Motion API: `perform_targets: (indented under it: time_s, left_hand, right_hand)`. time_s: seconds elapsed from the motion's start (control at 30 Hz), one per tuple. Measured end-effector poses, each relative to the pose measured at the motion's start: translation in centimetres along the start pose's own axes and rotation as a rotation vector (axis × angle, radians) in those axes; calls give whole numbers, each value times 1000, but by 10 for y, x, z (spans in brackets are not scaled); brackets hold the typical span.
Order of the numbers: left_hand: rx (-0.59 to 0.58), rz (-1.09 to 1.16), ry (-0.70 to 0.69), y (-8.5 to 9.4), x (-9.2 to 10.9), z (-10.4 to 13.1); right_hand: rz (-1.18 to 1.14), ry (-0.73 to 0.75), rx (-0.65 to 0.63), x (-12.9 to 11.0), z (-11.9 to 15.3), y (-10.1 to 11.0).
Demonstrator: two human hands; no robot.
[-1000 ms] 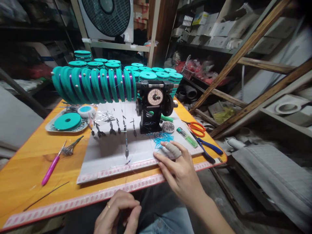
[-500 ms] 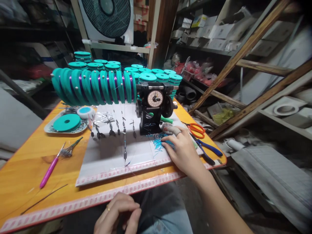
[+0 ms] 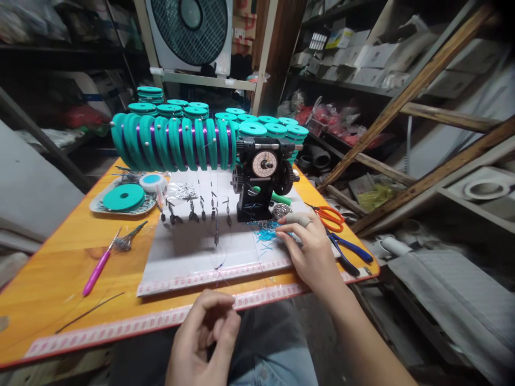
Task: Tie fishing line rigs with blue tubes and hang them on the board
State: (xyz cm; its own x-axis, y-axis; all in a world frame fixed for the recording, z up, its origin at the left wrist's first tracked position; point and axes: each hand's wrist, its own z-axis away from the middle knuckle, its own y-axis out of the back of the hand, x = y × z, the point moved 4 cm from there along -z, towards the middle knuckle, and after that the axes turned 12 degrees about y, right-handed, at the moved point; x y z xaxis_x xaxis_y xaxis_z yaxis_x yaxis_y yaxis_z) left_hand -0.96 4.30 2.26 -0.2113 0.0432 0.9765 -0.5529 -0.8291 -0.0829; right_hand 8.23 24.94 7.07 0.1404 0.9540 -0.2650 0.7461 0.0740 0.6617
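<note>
My right hand (image 3: 308, 246) is at a small pile of blue pieces (image 3: 266, 235) on the white board (image 3: 181, 268), thumb and fingertips drawn together; what is between them is too small to make out. My left hand (image 3: 207, 335) hovers at the table's front edge with curled fingers and thumb near the index finger; anything held there is hidden. A black winder with a dial (image 3: 263, 163) stands behind the pile, joined to a row of teal spools (image 3: 173, 142) with purple bands. Thin lines with dark weights (image 3: 216, 238) lie on the board.
Orange scissors (image 3: 330, 217) and blue pliers (image 3: 352, 249) lie right of my right hand. On the left are a tray (image 3: 96, 206) with a teal disc, and a pink-handled tool (image 3: 96, 273). More teal spools (image 3: 252, 128) stand behind the winder.
My left hand has risen slightly towards the board's front edge. My right hand stays at the blue pile, its fingertips closer together. The camera view has shifted a little.
</note>
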Motion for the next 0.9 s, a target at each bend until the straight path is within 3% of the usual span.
perform_targets:
  time_s: [0.17, 0.33, 0.5, 0.67, 0.9]
  left_hand:
    - [-92, -33, -54, -13, 7, -8]
    - [-133, -99, -154, -15, 14, -10]
    - [-89, -83, -168, -5, 11, -5]
    - [-130, 73, -34, 5, 2, -8]
    - [-121, 294, 121, 2, 5, 4]
  right_hand:
    - [-218, -39, -75, -38, 10, 4]
    - [-390, 8, -173, -80, 20, 3]
    - [-404, 16, -183, -88, 27, 0]
    - [-474, -203, -105, -83, 42, -2]
    - [-940, -539, 5, -97, 56, -26]
